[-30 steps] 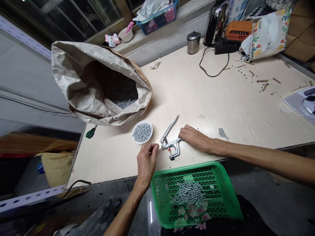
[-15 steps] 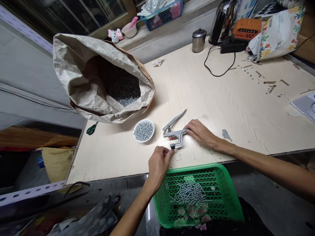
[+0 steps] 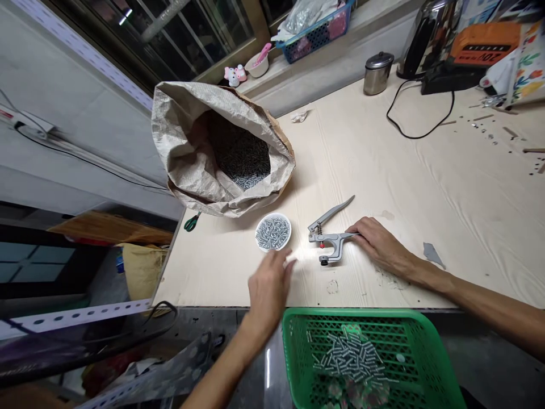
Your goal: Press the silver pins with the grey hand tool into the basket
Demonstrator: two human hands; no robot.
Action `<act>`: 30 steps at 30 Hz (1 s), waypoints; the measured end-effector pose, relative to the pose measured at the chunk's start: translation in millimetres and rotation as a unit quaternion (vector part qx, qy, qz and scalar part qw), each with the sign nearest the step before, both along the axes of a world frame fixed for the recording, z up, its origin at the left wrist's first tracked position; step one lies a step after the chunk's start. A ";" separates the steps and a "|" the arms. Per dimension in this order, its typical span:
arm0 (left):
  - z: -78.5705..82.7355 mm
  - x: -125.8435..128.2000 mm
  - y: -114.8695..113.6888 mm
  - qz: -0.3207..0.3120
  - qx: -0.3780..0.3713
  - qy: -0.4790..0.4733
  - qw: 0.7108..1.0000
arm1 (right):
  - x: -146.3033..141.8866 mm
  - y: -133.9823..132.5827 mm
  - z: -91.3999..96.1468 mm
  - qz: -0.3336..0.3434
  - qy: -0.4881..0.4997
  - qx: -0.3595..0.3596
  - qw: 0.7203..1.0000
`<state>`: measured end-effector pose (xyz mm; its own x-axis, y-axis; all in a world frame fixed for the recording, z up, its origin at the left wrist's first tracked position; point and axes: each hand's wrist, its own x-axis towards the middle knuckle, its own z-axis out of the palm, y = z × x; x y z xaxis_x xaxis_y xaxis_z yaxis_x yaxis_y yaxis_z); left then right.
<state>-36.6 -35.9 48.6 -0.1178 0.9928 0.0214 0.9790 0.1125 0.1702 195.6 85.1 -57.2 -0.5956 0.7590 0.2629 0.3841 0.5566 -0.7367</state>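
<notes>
My right hand (image 3: 378, 241) grips the lower handle of grey snap pliers (image 3: 336, 244) on the table. Their upper handle stands raised, and the jaws, with a red tip above and a black tip below, are apart. My left hand (image 3: 268, 284) is beside the near rim of a small white bowl (image 3: 256, 237), thumb and forefinger apart, slightly blurred; I see nothing between them. Small silver metal pieces (image 3: 275, 232) fill the bowl. Below the table edge, a green basket (image 3: 430, 341) holds a pile of ribbed silver pieces (image 3: 355, 358).
A large woven sack (image 3: 179, 136) of dark metal pieces stands open at the back left. Green-handled scissors (image 3: 191, 222) lie beside it. Farther back are a lidded metal canister (image 3: 378, 74), a black cord (image 3: 389, 111) and an orange box (image 3: 483, 45). A grey scrap (image 3: 433, 254) lies at right.
My left hand has moved from the pliers' lower jaw to the near side of the bowl. The right hand keeps its grip on the pliers. The whole view has shifted.
</notes>
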 end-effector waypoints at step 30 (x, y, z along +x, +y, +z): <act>-22.0 -26.8 92.8 0.122 0.083 -0.091 0.985 | 0.9 1.1 1.6 0.006 -0.142 0.050 0.989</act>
<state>-63.4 56.9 26.7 -0.3692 0.9191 0.1378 0.8782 0.2964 0.3755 196.5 86.3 -55.6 -0.6650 0.7303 0.1561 0.5610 0.6264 -0.5412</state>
